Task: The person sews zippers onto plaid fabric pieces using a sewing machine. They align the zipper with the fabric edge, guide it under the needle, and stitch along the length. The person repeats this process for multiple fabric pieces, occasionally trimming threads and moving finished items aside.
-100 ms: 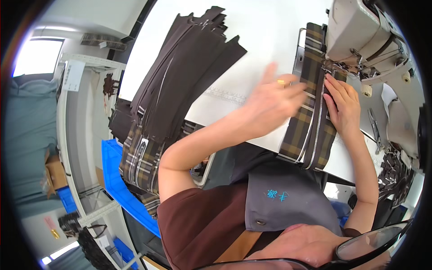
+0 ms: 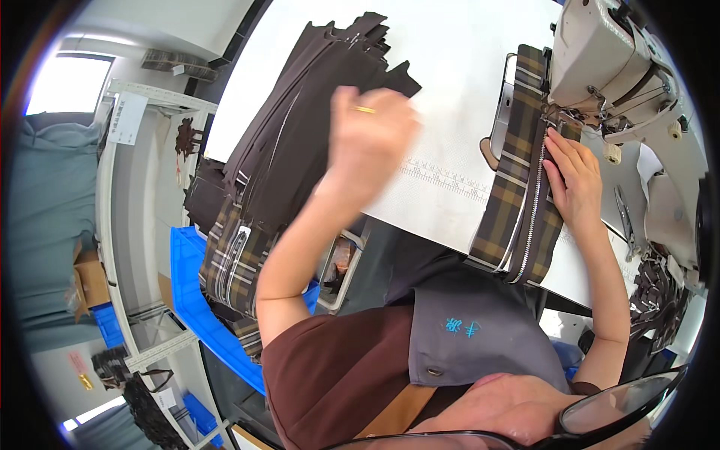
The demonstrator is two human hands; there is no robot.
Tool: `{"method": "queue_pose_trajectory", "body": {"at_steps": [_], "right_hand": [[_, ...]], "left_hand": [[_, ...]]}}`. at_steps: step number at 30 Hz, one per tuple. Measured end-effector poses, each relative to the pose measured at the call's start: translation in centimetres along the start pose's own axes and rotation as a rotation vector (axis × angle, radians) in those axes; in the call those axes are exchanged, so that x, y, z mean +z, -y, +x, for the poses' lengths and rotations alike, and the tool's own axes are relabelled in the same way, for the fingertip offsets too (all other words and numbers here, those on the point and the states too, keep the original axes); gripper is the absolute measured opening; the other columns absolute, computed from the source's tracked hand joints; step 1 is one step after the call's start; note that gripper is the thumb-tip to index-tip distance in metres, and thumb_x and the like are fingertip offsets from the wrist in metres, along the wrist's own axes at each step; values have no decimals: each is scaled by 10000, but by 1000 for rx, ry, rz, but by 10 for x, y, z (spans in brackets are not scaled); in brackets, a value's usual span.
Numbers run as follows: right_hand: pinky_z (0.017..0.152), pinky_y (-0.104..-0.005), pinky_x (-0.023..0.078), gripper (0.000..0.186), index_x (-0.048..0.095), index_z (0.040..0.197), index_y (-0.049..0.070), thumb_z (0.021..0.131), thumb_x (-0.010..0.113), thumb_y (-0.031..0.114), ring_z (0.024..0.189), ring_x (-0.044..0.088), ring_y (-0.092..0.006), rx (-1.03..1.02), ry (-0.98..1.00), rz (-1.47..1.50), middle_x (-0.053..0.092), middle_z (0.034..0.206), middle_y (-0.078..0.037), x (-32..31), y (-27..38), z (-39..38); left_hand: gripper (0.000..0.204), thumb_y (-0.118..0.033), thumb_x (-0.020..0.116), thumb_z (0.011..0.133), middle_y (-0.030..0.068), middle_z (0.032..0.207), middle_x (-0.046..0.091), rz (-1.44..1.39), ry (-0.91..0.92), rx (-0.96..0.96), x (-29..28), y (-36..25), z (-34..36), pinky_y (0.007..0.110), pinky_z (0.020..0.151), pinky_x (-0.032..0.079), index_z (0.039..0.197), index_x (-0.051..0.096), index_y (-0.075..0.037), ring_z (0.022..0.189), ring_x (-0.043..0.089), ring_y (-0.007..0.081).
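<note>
My left hand (image 2: 371,146), blurred and wearing a gold ring, is raised at the right side of a fanned stack of dark fabric strips (image 2: 281,131); its grip is unclear. My right hand (image 2: 572,180) lies with fingers extended on a plaid fabric strip (image 2: 508,195) with a silver zipper (image 2: 531,225), just below the needle area of a white sewing machine (image 2: 592,41). A phone-like object (image 2: 504,97) is partly hidden beside the plaid strip. More plaid pieces (image 2: 225,277) hang below the dark stack at the table's near left edge.
The white table (image 2: 450,60) has a printed ruler. A blue bin (image 2: 187,285) and plastic tray (image 2: 334,296) sit below its left edge. Scissors (image 2: 625,217) and bunched scraps (image 2: 651,307) are at right. White shelving (image 2: 120,225) stands at far left.
My left hand has moved leftward and up, off the plaid strip and toward the dark stack, uncovering part of the ruler. My right hand stays on the zipper piece.
</note>
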State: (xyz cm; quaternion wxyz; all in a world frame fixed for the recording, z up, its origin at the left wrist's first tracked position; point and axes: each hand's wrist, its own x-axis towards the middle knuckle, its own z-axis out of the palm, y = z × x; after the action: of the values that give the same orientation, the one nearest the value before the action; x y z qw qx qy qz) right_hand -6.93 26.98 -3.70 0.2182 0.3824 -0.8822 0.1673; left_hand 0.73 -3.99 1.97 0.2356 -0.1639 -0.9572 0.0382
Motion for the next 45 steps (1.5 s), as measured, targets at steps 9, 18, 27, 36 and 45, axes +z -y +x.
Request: {"method": "queue_pose_trajectory", "body": {"at_steps": [9, 18, 27, 36, 45], "right_hand": [[877, -349, 457, 333, 630, 1107, 41, 785, 682, 107, 1027, 572, -243, -31, -7, 12, 613, 1200, -41, -6, -4, 1], [863, -355, 467, 295, 640, 1061, 42, 784, 682, 133, 1024, 573, -234, -56, -33, 34, 621, 1179, -28, -3, -6, 1], [853, -333, 470, 289, 653, 1048, 62, 778, 690, 156, 1015, 570, -213, -27, -61, -14, 634, 1135, -1, -3, -4, -2], [857, -349, 468, 296, 653, 1046, 57, 772, 690, 164, 1016, 566, -228, -27, -60, -16, 630, 1140, -20, -4, -4, -2], [854, -355, 462, 310, 650, 1055, 63, 768, 690, 172, 986, 566, -223, 18, -53, 8, 628, 1137, -24, -6, -3, -3]], "left_hand": [[138, -196, 578, 885, 79, 707, 649, 121, -56, -312, 24, 88, -32, 380, 551, 490, 948, 558, -75, 641, 639, 278], [190, 25, 676, 768, 137, 1043, 679, -777, 22, -239, 3, -36, -51, 335, 880, 502, 957, 693, 6, 1057, 627, 290], [678, 34, 650, 664, 110, 1415, 411, -245, 531, 66, -49, -79, -68, 444, 930, 459, 1307, 514, -133, 1248, 457, 310], [601, -126, 678, 686, 61, 1416, 436, -331, 413, 421, 3, -39, -58, 570, 1099, 96, 1259, 500, -150, 1309, 411, 211], [320, -78, 557, 792, 44, 1124, 645, -521, -113, 274, 15, -69, 35, 444, 1097, 212, 1098, 650, -75, 994, 624, 184]]}}
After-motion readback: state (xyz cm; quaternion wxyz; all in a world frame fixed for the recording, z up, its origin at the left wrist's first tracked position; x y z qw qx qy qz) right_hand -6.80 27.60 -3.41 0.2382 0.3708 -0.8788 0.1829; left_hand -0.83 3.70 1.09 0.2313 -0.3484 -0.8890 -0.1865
